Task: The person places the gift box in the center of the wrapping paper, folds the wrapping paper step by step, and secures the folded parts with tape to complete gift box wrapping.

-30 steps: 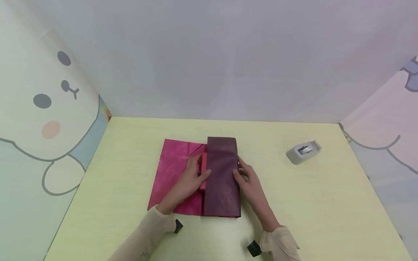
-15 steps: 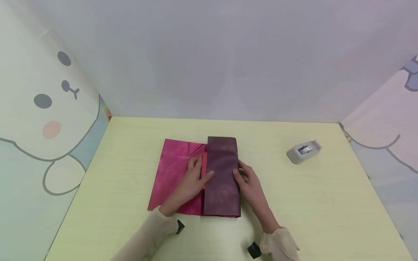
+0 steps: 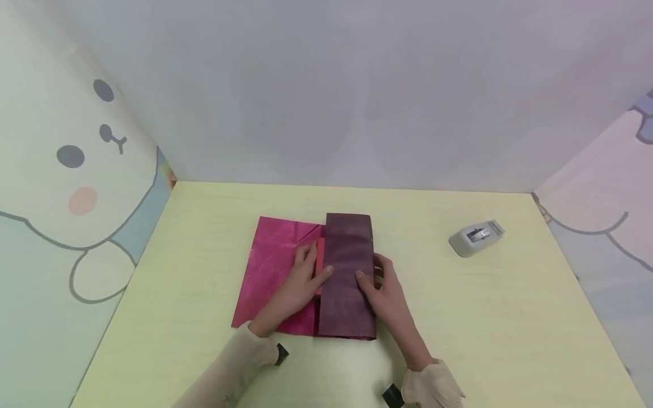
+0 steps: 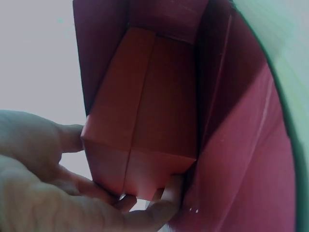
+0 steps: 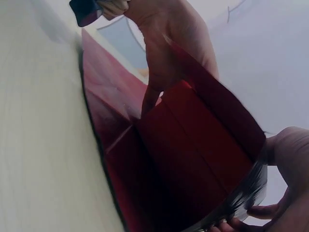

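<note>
A red box (image 3: pixel 319 258) stands on a sheet of wrapping paper (image 3: pixel 270 255), shiny magenta inside and dull purple outside. The paper's right part folds up and over the box as a purple flap (image 3: pixel 348 243), hiding most of it. My left hand (image 3: pixel 296 289) grips the box at its left side, thumb on top at the flap's edge, fingers bent down its side. At the fold on the right, my right hand (image 3: pixel 390 300) holds the paper against the box, thumb on the flap. In the left wrist view the box's seamed face (image 4: pixel 145 106) shows inside the folded paper.
What looks like a small grey tape dispenser (image 3: pixel 474 239) lies on the pale yellow table (image 3: pixel 510 317) at the right. A grey wall (image 3: pixel 357 113) rises behind the table, with cartoon-printed panels on both sides.
My right hand has shifted slightly toward me, its thumb sliding left onto the flap. My left hand's thumb has moved a little further onto the flap. Box and paper stay nearly in place.
</note>
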Action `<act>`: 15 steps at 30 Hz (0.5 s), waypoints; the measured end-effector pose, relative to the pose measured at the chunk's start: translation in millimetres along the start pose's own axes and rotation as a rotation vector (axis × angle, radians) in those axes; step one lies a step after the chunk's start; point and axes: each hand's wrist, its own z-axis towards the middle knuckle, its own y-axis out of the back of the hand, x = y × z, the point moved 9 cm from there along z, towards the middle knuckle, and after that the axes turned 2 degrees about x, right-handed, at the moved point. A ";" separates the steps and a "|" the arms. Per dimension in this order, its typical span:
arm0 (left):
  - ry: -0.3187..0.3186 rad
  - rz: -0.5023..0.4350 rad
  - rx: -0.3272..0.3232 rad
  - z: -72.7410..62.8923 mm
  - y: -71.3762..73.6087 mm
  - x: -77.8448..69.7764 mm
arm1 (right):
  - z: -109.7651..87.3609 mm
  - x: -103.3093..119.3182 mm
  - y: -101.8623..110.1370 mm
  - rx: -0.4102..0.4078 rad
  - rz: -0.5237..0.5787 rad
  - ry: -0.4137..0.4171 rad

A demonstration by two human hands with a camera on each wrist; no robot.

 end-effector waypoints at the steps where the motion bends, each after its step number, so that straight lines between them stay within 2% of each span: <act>1: 0.001 -0.002 0.000 0.5 1.0 -0.1 | 0.3 -0.4 -0.1 0.000 0.003 -0.002; 5: 0.007 0.009 -0.020 1.2 10.7 1.7 | 1.6 -2.9 -0.5 0.007 0.029 -0.030; 7: 0.025 0.056 -0.052 -0.4 19.4 4.5 | 2.4 -4.2 -1.2 0.012 0.037 -0.037; 9: 0.039 0.122 -0.094 -3.6 30.3 6.9 | 3.0 -5.3 -1.9 0.017 0.041 -0.042; 15: 0.058 0.376 -0.273 -20.3 70.3 11.7 | 3.0 -6.3 -1.1 0.018 0.051 -0.040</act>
